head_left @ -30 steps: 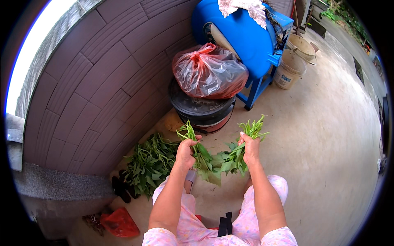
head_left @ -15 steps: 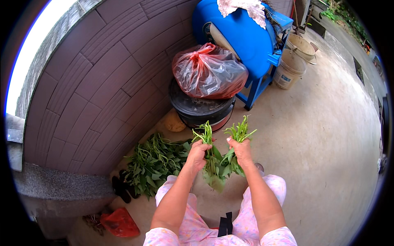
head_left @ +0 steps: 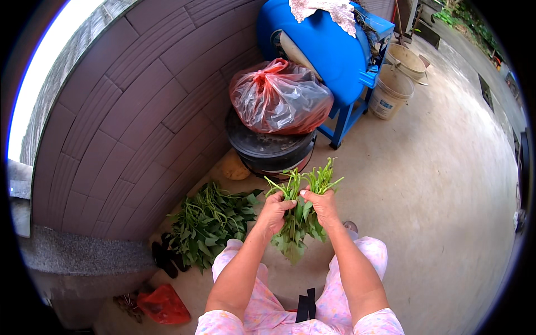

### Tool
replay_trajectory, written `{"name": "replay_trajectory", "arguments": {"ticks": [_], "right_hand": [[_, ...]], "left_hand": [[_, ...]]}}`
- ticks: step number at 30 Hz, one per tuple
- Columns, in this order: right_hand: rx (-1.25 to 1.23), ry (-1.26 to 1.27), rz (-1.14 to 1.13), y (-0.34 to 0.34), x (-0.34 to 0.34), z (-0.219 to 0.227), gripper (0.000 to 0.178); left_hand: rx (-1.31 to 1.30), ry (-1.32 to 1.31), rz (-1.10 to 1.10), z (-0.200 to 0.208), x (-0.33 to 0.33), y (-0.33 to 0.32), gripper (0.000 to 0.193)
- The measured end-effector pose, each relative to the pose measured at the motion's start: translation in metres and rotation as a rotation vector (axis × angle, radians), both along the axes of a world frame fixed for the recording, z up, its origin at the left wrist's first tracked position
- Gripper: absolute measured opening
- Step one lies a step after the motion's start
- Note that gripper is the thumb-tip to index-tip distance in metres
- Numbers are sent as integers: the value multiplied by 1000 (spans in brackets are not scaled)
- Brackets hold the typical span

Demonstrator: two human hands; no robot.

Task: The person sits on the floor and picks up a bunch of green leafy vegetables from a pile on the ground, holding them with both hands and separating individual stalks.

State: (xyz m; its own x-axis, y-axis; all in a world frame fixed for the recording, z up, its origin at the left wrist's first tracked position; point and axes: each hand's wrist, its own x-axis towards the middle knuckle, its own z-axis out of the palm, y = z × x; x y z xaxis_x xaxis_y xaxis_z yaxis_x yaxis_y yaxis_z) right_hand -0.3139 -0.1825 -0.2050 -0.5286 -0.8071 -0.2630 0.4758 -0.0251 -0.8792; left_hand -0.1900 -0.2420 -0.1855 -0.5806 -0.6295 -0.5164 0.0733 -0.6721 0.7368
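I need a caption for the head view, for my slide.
Left hand and right hand hold leafy stems near a larger heap of greens.

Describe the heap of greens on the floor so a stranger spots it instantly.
Start at the brown tiled wall on the left and follow its foot toward the black-lidded bucket. Just before it lies a loose leafy heap. Unlike the bunched greens gripped by the left hand and right hand, it rests on the floor, bigger and unheld.
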Motion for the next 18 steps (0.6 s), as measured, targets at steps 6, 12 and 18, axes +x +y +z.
{"name": "replay_trajectory", "arguments": {"ticks": [6, 12, 18], "right_hand": [[-18, -9, 15, 0, 2, 5, 14], [-18, -7, 43, 0, 2, 0, 16], [-21, 22, 53, 1, 2, -1, 20]], "left_hand": [[10, 9, -2, -3, -1, 1, 25], [-1, -2, -29, -6, -2, 2, 25], [17, -15, -4, -3, -1, 3, 23]]}}
